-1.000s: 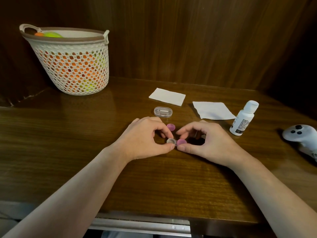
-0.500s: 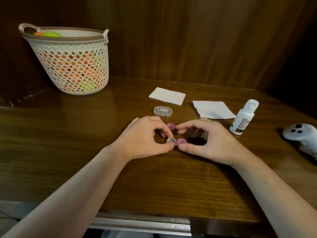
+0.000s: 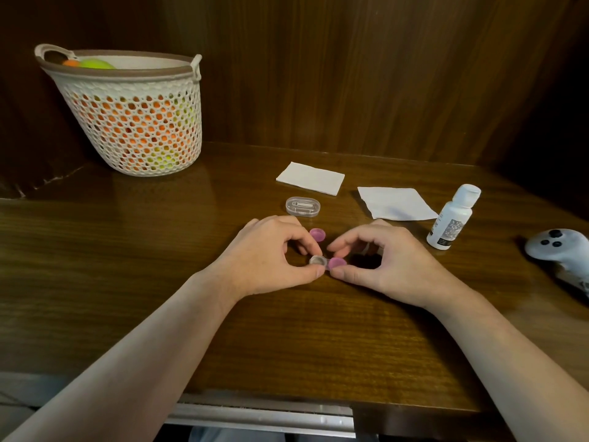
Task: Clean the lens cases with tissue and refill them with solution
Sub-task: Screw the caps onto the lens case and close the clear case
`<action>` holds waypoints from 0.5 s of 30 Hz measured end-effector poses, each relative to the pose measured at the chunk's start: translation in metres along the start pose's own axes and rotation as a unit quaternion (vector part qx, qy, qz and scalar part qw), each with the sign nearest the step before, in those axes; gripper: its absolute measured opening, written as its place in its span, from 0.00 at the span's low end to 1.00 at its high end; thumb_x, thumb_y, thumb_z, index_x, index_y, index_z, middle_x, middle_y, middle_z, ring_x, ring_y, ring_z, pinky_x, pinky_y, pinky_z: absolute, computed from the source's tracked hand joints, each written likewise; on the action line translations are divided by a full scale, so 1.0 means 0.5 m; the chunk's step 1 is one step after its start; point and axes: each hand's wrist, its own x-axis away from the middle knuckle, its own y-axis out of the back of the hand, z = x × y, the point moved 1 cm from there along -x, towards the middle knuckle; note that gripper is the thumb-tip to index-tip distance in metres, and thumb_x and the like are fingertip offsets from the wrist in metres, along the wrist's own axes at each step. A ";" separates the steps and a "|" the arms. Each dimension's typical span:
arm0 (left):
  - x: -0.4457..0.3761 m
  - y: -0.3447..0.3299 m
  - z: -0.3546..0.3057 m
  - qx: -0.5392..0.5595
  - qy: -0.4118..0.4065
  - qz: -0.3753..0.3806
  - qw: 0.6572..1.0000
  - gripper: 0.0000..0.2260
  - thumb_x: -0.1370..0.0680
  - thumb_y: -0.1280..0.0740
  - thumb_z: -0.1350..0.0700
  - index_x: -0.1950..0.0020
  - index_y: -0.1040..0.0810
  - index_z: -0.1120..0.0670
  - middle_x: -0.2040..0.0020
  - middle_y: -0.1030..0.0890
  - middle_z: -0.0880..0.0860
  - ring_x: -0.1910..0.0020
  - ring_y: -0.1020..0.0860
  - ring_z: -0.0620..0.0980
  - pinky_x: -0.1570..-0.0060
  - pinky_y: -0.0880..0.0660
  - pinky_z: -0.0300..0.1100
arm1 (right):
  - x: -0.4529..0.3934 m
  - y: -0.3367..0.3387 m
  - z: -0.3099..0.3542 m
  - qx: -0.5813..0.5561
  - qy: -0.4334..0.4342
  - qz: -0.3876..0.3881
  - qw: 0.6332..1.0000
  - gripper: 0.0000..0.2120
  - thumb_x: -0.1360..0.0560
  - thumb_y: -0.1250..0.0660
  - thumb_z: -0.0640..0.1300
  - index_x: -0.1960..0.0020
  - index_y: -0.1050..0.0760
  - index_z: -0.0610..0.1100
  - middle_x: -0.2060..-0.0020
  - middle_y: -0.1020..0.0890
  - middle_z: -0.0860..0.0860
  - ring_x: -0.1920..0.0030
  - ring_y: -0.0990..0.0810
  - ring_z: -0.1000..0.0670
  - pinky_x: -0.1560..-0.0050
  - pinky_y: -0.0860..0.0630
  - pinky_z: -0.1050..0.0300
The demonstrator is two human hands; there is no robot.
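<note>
Upper left of frame: mesh basket point(image 3: 134, 122) of orange and green balls, set well back from the work; not part of the task by the look of it.

Centre: left hand point(image 3: 264, 260) pinches the open well end of the lens case point(image 3: 325, 263) between thumb and forefinger, case resting on the table point(image 3: 95, 282). Judgement: this hand is the anchor, holding the body so it cannot turn.

Just above the left fingertips, a loose pink cap point(image 3: 317, 234) lies on the wood, touching neither hand. Already off its well; parked close, probably for refitting.

Above that, a small clear box point(image 3: 302, 206), closed, contents too small to tell.

Centre right: right hand point(image 3: 382, 266), thumb and forefinger curled round the pink cap still on the case point(image 3: 337, 263). Likely being unscrewed; cannot tell how far it is loosened.

Upper centre to right: folded tissue point(image 3: 310, 178) and an opened tissue point(image 3: 396, 203), flat and unused, within reach for wiping. Solution bottle point(image 3: 452, 216) upright, capped, near the right hand. Wiping and refilling not yet begun.

Far right edge: white controller point(image 3: 561, 250), set aside.
</note>
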 end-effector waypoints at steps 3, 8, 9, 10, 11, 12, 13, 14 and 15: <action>-0.001 0.000 0.000 -0.001 0.000 -0.001 1.000 0.09 0.26 0.23 0.40 0.48 0.14 0.39 0.50 0.18 0.37 0.47 0.23 0.35 0.49 0.30 0.42 | 0.001 0.000 0.001 0.008 -0.003 0.003 1.000 0.21 0.32 0.28 0.73 0.42 0.18 0.68 0.48 0.18 0.73 0.42 0.26 0.65 0.46 0.25 0.53; -0.001 0.000 0.001 -0.002 0.008 0.001 1.000 0.09 0.26 0.23 0.40 0.48 0.14 0.39 0.50 0.19 0.37 0.48 0.25 0.33 0.51 0.31 0.41 | 0.005 0.009 0.001 -0.015 -0.001 0.001 1.000 0.17 0.28 0.25 0.68 0.40 0.18 0.70 0.45 0.18 0.74 0.40 0.24 0.66 0.43 0.23 0.55; 0.000 0.000 0.001 -0.001 0.008 0.001 1.000 0.09 0.26 0.23 0.40 0.48 0.14 0.39 0.50 0.19 0.37 0.48 0.25 0.33 0.51 0.31 0.42 | 0.004 0.009 0.002 -0.015 -0.004 0.001 1.000 0.17 0.29 0.26 0.69 0.41 0.17 0.69 0.47 0.17 0.73 0.40 0.24 0.65 0.43 0.23 0.54; 0.001 0.000 0.001 0.000 0.008 0.001 1.000 0.09 0.26 0.23 0.40 0.48 0.14 0.39 0.50 0.19 0.37 0.48 0.24 0.33 0.50 0.31 0.42 | 0.004 0.009 0.003 -0.015 -0.007 0.002 1.000 0.18 0.30 0.27 0.70 0.42 0.17 0.68 0.48 0.16 0.72 0.41 0.24 0.65 0.44 0.23 0.53; 0.002 0.000 0.002 0.001 0.008 0.002 1.000 0.09 0.26 0.23 0.40 0.48 0.14 0.39 0.50 0.19 0.37 0.48 0.24 0.34 0.50 0.31 0.42 | 0.004 0.008 0.004 -0.014 -0.009 0.002 1.000 0.18 0.30 0.27 0.70 0.42 0.17 0.67 0.49 0.16 0.72 0.42 0.24 0.65 0.44 0.24 0.52; 0.002 0.000 0.002 0.002 0.007 0.001 1.000 0.09 0.26 0.23 0.40 0.48 0.14 0.39 0.50 0.19 0.37 0.48 0.24 0.34 0.50 0.31 0.41 | 0.004 0.008 0.004 -0.012 -0.011 0.002 1.000 0.18 0.30 0.27 0.69 0.43 0.17 0.67 0.50 0.16 0.72 0.43 0.25 0.64 0.45 0.24 0.52; 0.002 0.000 0.002 0.004 0.006 0.000 1.000 0.09 0.26 0.23 0.40 0.48 0.14 0.39 0.50 0.19 0.37 0.48 0.23 0.34 0.50 0.31 0.41 | 0.004 0.007 0.004 -0.008 -0.012 0.000 1.000 0.18 0.31 0.27 0.69 0.43 0.17 0.67 0.51 0.16 0.73 0.43 0.25 0.65 0.46 0.24 0.52; 0.002 -0.001 0.002 0.007 0.006 -0.001 1.000 0.09 0.26 0.23 0.40 0.48 0.14 0.39 0.50 0.19 0.37 0.48 0.23 0.35 0.50 0.30 0.41 | 0.003 0.006 0.004 -0.005 -0.013 -0.003 1.000 0.19 0.31 0.27 0.69 0.43 0.17 0.66 0.51 0.16 0.73 0.44 0.25 0.65 0.46 0.24 0.52; 0.002 -0.001 0.001 0.008 0.006 -0.003 1.000 0.09 0.26 0.22 0.40 0.49 0.14 0.39 0.50 0.18 0.37 0.48 0.22 0.35 0.50 0.30 0.41 | 0.002 0.004 0.005 -0.002 -0.014 -0.006 1.000 0.19 0.32 0.27 0.70 0.43 0.17 0.66 0.52 0.16 0.73 0.44 0.25 0.65 0.46 0.24 0.53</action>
